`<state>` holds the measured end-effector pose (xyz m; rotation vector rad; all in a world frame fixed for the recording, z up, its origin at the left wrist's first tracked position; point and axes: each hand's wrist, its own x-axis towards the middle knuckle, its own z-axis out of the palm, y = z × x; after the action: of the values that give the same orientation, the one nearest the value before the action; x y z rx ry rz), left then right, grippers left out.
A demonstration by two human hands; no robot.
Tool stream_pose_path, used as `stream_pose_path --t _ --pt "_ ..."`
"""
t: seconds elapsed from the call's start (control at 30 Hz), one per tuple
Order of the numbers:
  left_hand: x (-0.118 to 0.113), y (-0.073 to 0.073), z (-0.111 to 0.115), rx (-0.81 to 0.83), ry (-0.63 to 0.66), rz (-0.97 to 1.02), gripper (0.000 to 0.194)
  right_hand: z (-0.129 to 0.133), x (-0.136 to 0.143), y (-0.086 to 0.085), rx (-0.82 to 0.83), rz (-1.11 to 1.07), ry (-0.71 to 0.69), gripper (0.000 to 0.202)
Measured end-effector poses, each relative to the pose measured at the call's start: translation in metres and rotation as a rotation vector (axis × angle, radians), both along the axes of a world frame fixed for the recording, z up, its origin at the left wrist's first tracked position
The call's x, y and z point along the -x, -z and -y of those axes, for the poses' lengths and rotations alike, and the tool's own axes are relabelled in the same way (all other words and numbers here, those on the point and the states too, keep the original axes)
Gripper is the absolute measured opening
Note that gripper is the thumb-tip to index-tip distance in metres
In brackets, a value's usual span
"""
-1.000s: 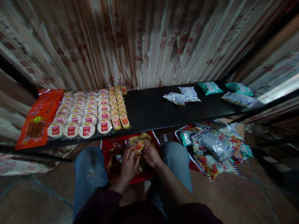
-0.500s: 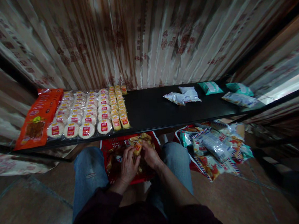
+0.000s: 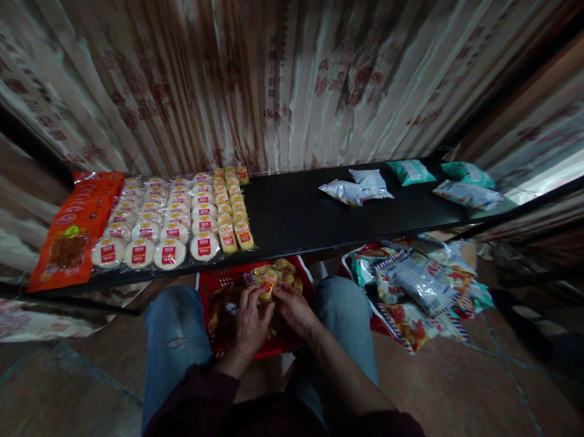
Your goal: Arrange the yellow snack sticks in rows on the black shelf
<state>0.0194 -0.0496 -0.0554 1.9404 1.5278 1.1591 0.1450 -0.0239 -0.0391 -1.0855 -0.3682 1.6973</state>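
Between my two hands is a small yellow snack packet [image 3: 268,284] with a red and white label. My left hand [image 3: 252,322] grips its left side with the fingers and thumb. The fingers of my right hand [image 3: 295,309] close on its right side. Below them a red basket [image 3: 301,267] sits between my knees, holding several gold-wrapped packets [image 3: 285,267] and darker ones that are hard to make out. On the black shelf ahead, rows of similar yellow packets [image 3: 243,235] stand beside rows of round white crackers [image 3: 206,246] in clear wrap.
Orange snack bags [image 3: 70,233] overlap at the shelf's left end. Further right on the black shelf [image 3: 292,212] lie silver bags [image 3: 352,190] and teal bags [image 3: 410,171]. Another red basket [image 3: 375,320] by my right knee is heaped with chip bags [image 3: 425,286]. A patterned curtain [image 3: 265,76] hangs behind.
The yellow packet has been turned more upright, its label facing up toward me. My right hand has shifted slightly; the shelf goods are unchanged.
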Motion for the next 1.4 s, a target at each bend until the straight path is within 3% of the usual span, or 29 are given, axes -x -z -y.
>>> stream_pose_path --t 0.27,0.7,1.13,1.4 --pt "-0.001 -0.002 0.001 0.000 0.009 0.022 0.029 0.003 -0.001 -0.005 0.015 -0.002 0.010 0.033" --pt "-0.001 -0.005 0.001 -0.005 0.017 0.026 0.026 0.003 0.000 0.001 0.002 0.029 0.013 0.032" --pt "0.002 -0.012 0.001 -0.054 0.147 -0.021 0.032 0.000 0.001 0.001 0.024 0.071 0.081 0.034" --pt "0.001 -0.012 0.001 -0.062 0.130 0.011 0.033 0.005 0.002 -0.005 0.035 0.047 0.097 0.042"
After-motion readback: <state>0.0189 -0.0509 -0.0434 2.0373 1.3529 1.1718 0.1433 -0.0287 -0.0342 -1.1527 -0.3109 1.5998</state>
